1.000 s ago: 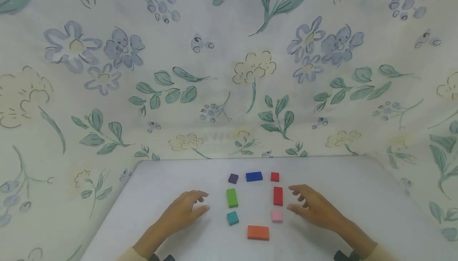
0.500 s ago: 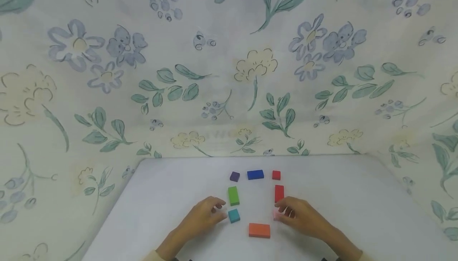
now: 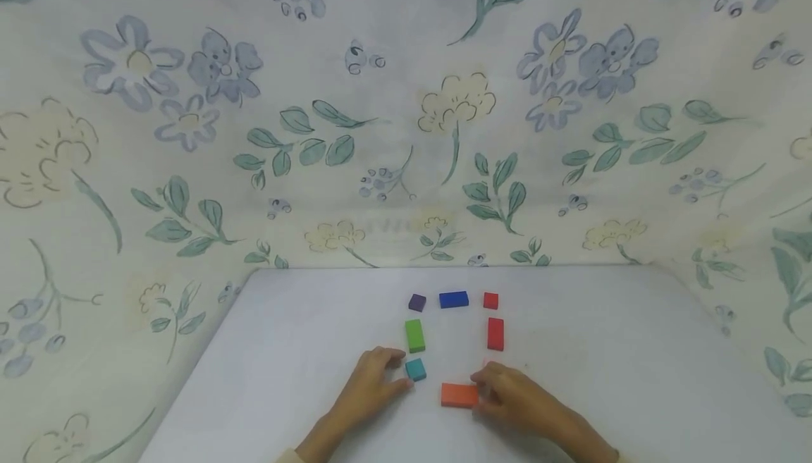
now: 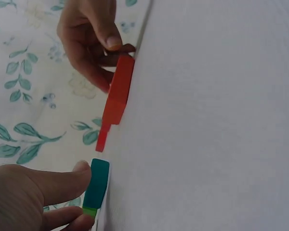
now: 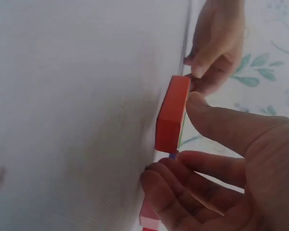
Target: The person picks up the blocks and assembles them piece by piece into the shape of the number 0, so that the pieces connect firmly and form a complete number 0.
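Observation:
A small teal block (image 3: 415, 369) lies on the white table beside my left hand (image 3: 374, 382). The thumb and forefinger are spread at its left side, and in the left wrist view the thumb (image 4: 72, 183) is right at the block's edge. My right hand (image 3: 517, 399) is at the right end of an orange rectangular block (image 3: 458, 395), its thumb and bent forefinger parted around that end. The right wrist view shows a gap between thumb (image 5: 221, 125) and fingers. A pink block (image 5: 150, 216) is mostly hidden behind the right hand in the head view.
Farther back lie a green block (image 3: 415, 336), a purple block (image 3: 417, 302), a blue block (image 3: 453, 299), a small red block (image 3: 490, 300) and a longer red block (image 3: 495, 334). Floral cloth (image 3: 355, 167) hangs behind the table (image 3: 285, 308).
My left hand has moved right to the teal block. The right hand has come left and toward me, past the pink block to the orange block. The blocks keep their arrangement.

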A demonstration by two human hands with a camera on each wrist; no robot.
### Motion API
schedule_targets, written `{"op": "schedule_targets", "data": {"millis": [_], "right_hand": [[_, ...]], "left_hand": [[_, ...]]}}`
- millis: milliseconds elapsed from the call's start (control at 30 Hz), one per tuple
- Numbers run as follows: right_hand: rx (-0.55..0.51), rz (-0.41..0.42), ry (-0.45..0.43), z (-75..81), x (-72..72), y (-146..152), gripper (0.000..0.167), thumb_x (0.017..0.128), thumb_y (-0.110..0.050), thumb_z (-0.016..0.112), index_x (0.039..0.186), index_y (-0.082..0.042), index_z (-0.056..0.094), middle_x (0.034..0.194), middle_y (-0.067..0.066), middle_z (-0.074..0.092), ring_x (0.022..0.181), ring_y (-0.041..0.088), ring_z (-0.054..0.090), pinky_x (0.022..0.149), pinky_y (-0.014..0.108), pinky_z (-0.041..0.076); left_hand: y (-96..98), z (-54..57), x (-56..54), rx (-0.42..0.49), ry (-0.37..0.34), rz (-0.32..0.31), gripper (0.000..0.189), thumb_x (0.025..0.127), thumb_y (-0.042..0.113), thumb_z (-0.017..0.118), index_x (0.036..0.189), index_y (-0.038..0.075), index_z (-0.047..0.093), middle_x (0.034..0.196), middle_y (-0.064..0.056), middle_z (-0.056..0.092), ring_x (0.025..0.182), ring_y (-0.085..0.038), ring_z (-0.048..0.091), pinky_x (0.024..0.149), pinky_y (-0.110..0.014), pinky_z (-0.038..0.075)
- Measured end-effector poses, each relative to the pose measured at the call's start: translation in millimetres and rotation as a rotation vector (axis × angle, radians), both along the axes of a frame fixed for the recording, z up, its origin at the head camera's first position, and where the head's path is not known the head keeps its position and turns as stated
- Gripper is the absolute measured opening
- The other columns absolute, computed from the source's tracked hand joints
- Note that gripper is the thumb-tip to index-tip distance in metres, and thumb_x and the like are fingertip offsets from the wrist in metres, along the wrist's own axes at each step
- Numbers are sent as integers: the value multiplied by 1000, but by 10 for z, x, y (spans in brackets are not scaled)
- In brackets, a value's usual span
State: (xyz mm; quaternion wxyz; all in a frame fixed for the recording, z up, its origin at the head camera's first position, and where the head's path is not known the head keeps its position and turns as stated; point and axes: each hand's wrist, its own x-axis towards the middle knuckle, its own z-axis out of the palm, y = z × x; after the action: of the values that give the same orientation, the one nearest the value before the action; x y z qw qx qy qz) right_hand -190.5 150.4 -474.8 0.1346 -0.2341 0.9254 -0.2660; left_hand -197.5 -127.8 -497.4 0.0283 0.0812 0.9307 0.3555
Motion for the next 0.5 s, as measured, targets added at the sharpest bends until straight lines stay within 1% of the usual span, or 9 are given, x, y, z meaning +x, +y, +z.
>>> {"op": "schedule_targets", "data": {"millis": [133, 200, 367, 500], "right_hand": [[37, 9, 23, -65, 39, -31, 48, 84, -33, 80, 126, -14, 66, 95, -14, 62, 84, -1, 58, 83, 26, 57], [53, 12, 47, -88, 47, -42, 49, 84, -34, 80, 127, -14, 66, 95, -13, 62, 85, 0, 58, 83, 26, 57], [60, 20, 114, -128, 46, -66, 48, 84, -36, 79, 127, -16, 66, 99, -12, 61, 89, 0, 58, 86, 26, 57], [44, 10, 127, -151, 32, -82, 43, 85, -35, 79, 122, -18, 68, 97, -14, 59, 87, -1, 57, 85, 24, 56]], "left_hand": [[29, -93, 38, 13, -18, 15, 49, 85, 31, 77, 127, 10, 61, 118, -2, 64, 114, -21, 54, 101, -49, 48], [42, -121, 52, 21, -7, 15, 49, 85, 30, 77, 128, 11, 62, 119, -1, 64, 115, -21, 53, 101, -49, 48], [71, -146, 58, 11, 70, 21, 46, 85, 29, 77, 126, 14, 63, 116, 3, 63, 113, -17, 51, 98, -44, 48], [86, -154, 45, -3, 136, 27, 42, 84, 28, 77, 122, 16, 66, 111, 6, 64, 108, -14, 52, 95, -39, 47]]}}
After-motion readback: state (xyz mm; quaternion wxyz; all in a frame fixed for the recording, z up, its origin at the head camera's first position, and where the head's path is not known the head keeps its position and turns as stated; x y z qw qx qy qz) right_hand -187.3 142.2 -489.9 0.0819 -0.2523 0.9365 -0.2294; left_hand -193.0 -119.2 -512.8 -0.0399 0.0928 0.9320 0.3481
